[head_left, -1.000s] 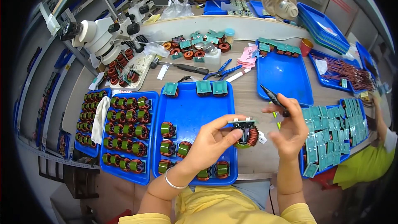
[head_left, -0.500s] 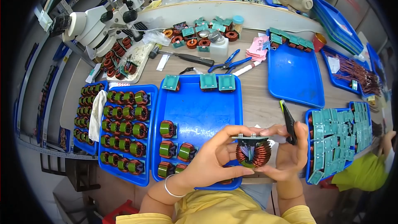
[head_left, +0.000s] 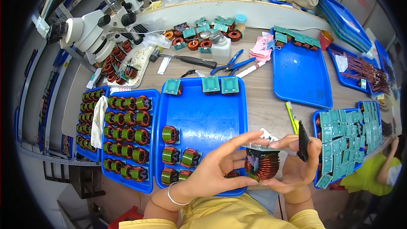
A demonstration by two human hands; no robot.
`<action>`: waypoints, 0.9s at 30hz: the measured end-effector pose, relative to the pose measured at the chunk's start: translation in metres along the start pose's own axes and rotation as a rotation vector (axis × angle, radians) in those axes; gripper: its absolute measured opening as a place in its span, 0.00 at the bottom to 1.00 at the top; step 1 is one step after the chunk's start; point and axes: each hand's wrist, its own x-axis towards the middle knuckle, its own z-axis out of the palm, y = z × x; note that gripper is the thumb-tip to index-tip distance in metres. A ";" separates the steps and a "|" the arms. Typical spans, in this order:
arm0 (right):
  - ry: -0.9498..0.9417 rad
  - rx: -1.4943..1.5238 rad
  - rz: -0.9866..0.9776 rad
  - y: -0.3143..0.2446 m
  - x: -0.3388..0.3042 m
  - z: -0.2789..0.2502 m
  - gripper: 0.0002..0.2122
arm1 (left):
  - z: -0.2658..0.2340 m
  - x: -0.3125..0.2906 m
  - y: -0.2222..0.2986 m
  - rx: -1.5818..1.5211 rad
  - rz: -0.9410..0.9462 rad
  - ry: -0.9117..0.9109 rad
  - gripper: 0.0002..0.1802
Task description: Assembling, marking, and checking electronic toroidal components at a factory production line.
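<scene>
A toroidal coil [head_left: 268, 165] with copper windings, mounted on a small circuit board, is held up in front of me, board side uppermost. My left hand [head_left: 218, 165] grips it from the left, index finger along the board and thumb below. On the right, my right hand [head_left: 303, 163] pinches the board's edge and supports the coil from underneath. A flat black tool [head_left: 303, 141] also sticks up between my right fingers; its kind I cannot make out. Beneath my left hand is a blue tray [head_left: 199, 112] with several coils, partly covered by the hand.
Trays of green-banded coils [head_left: 129, 135] stand at left, with a white cloth [head_left: 99, 116]. At right lies a tray of teal-board coils [head_left: 339, 144]. Behind are pliers [head_left: 232, 64], a soldering iron [head_left: 193, 60], a blue tray [head_left: 302, 76], and a microscope [head_left: 87, 34]. A yellow-green tool [head_left: 291, 116] lies nearby.
The coil has turned a little between my hands and shifted slightly right and down. The black tool has tilted more upright and moved right, uncovering the yellow-green tool on the table.
</scene>
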 end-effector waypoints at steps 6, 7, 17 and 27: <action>0.009 0.024 0.053 -0.010 0.002 -0.003 0.48 | -0.008 0.003 -0.010 0.058 0.098 -0.184 0.36; 0.005 0.003 0.042 -0.011 0.003 -0.003 0.48 | -0.007 0.003 -0.010 0.057 0.096 -0.185 0.36; -0.020 -0.034 0.086 -0.012 0.002 -0.007 0.46 | -0.008 0.001 -0.015 -0.057 0.018 -0.129 0.38; -0.034 -0.054 0.119 -0.009 0.002 -0.007 0.46 | -0.005 0.001 -0.014 -0.043 -0.020 -0.028 0.40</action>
